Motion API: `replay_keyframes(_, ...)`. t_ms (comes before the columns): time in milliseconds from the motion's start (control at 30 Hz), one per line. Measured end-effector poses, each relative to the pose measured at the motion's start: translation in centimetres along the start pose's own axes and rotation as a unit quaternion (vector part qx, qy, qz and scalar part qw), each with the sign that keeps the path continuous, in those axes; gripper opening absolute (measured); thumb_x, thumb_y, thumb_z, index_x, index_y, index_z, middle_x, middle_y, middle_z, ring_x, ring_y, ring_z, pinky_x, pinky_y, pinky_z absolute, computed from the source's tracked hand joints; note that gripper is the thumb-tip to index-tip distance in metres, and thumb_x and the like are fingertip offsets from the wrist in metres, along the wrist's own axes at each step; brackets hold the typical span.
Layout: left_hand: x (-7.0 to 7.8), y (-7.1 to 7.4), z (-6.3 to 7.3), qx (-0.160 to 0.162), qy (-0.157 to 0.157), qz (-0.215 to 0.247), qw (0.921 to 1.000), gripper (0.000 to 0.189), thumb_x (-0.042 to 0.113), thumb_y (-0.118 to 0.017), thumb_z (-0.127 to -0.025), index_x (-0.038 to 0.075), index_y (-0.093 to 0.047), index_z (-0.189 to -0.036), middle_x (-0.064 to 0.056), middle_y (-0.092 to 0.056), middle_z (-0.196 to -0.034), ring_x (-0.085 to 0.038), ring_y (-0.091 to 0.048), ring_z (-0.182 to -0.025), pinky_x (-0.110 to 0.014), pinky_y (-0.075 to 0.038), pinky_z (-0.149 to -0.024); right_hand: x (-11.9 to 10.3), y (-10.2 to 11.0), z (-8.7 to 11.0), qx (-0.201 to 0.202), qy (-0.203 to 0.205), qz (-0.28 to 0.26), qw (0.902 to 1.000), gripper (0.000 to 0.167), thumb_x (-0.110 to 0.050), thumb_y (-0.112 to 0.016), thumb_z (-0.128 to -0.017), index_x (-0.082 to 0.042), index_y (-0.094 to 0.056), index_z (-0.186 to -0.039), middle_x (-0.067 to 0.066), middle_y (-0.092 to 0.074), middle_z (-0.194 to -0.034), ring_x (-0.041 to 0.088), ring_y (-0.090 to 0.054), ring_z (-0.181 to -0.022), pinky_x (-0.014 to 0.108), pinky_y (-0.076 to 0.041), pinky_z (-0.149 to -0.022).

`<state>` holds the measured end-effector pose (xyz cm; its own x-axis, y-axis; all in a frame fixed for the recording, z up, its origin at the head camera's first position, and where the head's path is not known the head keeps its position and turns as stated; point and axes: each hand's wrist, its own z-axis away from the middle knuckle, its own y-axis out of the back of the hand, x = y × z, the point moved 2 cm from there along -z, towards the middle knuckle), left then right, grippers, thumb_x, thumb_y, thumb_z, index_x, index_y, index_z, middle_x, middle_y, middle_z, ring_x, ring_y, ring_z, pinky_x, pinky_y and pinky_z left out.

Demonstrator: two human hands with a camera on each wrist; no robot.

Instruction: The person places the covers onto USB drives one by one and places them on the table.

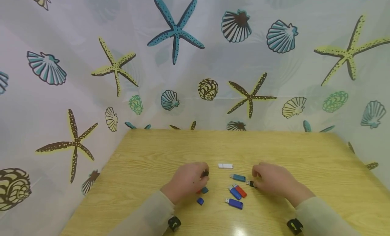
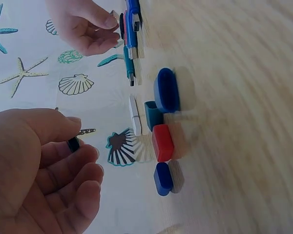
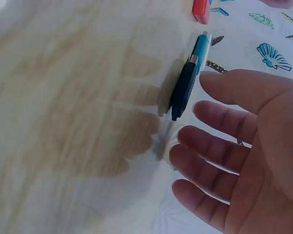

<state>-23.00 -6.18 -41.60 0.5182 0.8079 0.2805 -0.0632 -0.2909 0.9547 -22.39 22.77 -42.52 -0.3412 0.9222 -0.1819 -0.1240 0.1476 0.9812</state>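
My left hand (image 1: 189, 180) pinches a small black cap (image 2: 73, 144) between thumb and fingers, just above the table. Below that hand lie loose USB stick caps: a teal one (image 2: 154, 116), a red one (image 2: 162, 143) and two blue ones, one (image 1: 200, 201) nearest me. A black USB stick (image 3: 184, 87) lies uncapped on the table, its metal plug pointing away from my right hand (image 1: 272, 180). The right fingers are loosely spread beside that stick, with nothing in them; the thumb tip comes close to it in the right wrist view.
Between the hands lie several more USB sticks: a teal one (image 1: 238, 178), a red one (image 1: 240, 190), a blue one (image 1: 235, 192) and a darker blue one (image 1: 234, 204). Further back is a white stick (image 1: 225, 166). A patterned curtain (image 1: 195, 67) hangs behind the wooden table (image 1: 146, 151).
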Motion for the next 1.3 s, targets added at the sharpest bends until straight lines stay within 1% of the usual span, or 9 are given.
replay_keyframes(133,0.1,0.0,0.1,0.007,-0.010,-0.001,0.9999,0.015,0.025,-0.072,-0.095,0.016,-0.070,-0.107,0.011,-0.063,-0.084,-0.002,-0.052,-0.066,-0.020,-0.046,-0.060,0.2,-0.4,0.2,-0.011,-0.005,-0.006,0.9999,0.021,-0.027,-0.079,-0.084,-0.020,-0.061,-0.091,-0.007,-0.053,-0.082,0.015,-0.047,-0.070,0.038,-0.044,-0.065)
replay_keyframes(233,0.1,-0.1,0.0,0.005,-0.009,0.001,0.9999,0.014,0.026,-0.072,-0.095,0.017,-0.069,-0.106,0.011,-0.063,-0.084,-0.002,-0.052,-0.067,-0.021,-0.046,-0.060,0.3,-0.6,0.2,-0.020,-0.007,-0.011,0.9997,0.024,-0.027,-0.081,-0.084,-0.020,-0.059,-0.089,-0.006,-0.050,-0.081,0.015,-0.046,-0.070,0.037,-0.042,-0.065)
replay_keyframes(433,0.1,-0.4,0.1,-0.002,-0.016,0.010,0.9998,0.009,0.027,-0.072,-0.096,0.020,-0.068,-0.099,0.012,-0.063,-0.087,-0.002,-0.055,-0.074,-0.022,-0.049,-0.066,0.5,-0.9,0.1,-0.044,-0.012,-0.027,0.9986,0.021,-0.022,-0.082,-0.083,-0.018,-0.062,-0.091,-0.005,-0.052,-0.082,0.016,-0.047,-0.071,0.038,-0.045,-0.069)
replay_keyframes(600,0.1,-0.5,0.1,0.006,-0.019,0.011,0.9997,0.006,0.026,-0.072,-0.096,0.021,-0.068,-0.096,0.012,-0.064,-0.089,-0.001,-0.057,-0.077,-0.022,-0.051,-0.069,0.6,-0.9,0.1,-0.043,-0.010,-0.030,0.9986,0.021,-0.019,-0.081,-0.085,-0.018,-0.060,-0.086,-0.005,-0.053,-0.078,0.016,-0.048,-0.070,0.038,-0.044,-0.066)
replay_keyframes(733,0.2,-0.4,0.0,0.004,-0.016,0.006,0.9999,0.010,0.029,-0.072,-0.096,0.020,-0.069,-0.101,0.012,-0.064,-0.090,-0.001,-0.057,-0.078,-0.022,-0.050,-0.070,0.5,-0.8,0.2,-0.034,-0.001,-0.028,0.9991,0.024,-0.020,-0.080,-0.087,-0.019,-0.057,-0.082,-0.005,-0.051,-0.075,0.015,-0.047,-0.068,0.036,-0.041,-0.063)
replay_keyframes(833,0.3,-0.3,0.0,0.000,-0.015,0.005,0.9999,0.014,0.030,-0.072,-0.096,0.019,-0.069,-0.104,0.011,-0.065,-0.091,-0.001,-0.057,-0.077,-0.023,-0.050,-0.069,0.3,-0.6,0.2,-0.025,0.001,-0.031,0.9992,0.024,-0.021,-0.079,-0.087,-0.020,-0.057,-0.082,-0.006,-0.051,-0.074,0.014,-0.047,-0.066,0.035,-0.040,-0.061)
replay_keyframes(933,0.5,-0.4,0.0,-0.003,-0.017,0.008,0.9998,0.014,0.031,-0.072,-0.096,0.019,-0.069,-0.103,0.011,-0.065,-0.090,-0.001,-0.057,-0.077,-0.023,-0.050,-0.069,0.0,-0.4,0.2,-0.015,0.006,-0.037,0.9992,0.022,-0.022,-0.078,-0.087,-0.022,-0.057,-0.082,-0.009,-0.052,-0.074,0.013,-0.047,-0.066,0.035,-0.040,-0.061)
replay_keyframes(1100,0.6,-0.5,0.2,0.002,-0.032,0.006,0.9995,0.015,0.033,-0.072,-0.096,0.019,-0.070,-0.104,0.013,-0.065,-0.091,0.000,-0.058,-0.079,-0.023,-0.050,-0.069,-1.1,0.2,0.2,0.007,0.028,-0.041,0.9987,0.019,-0.023,-0.077,-0.089,-0.026,-0.058,-0.085,-0.012,-0.052,-0.076,0.011,-0.048,-0.067,0.034,-0.041,-0.062)
replay_keyframes(1300,0.6,-0.7,0.2,0.014,-0.046,-0.004,0.9988,0.017,0.034,-0.072,-0.096,0.019,-0.071,-0.105,0.013,-0.064,-0.092,0.001,-0.058,-0.080,-0.022,-0.050,-0.069,-2.9,0.8,0.3,0.037,0.070,-0.044,0.9959,0.019,-0.023,-0.077,-0.090,-0.027,-0.059,-0.086,-0.017,-0.052,-0.079,0.006,-0.047,-0.068,0.031,-0.044,-0.063)
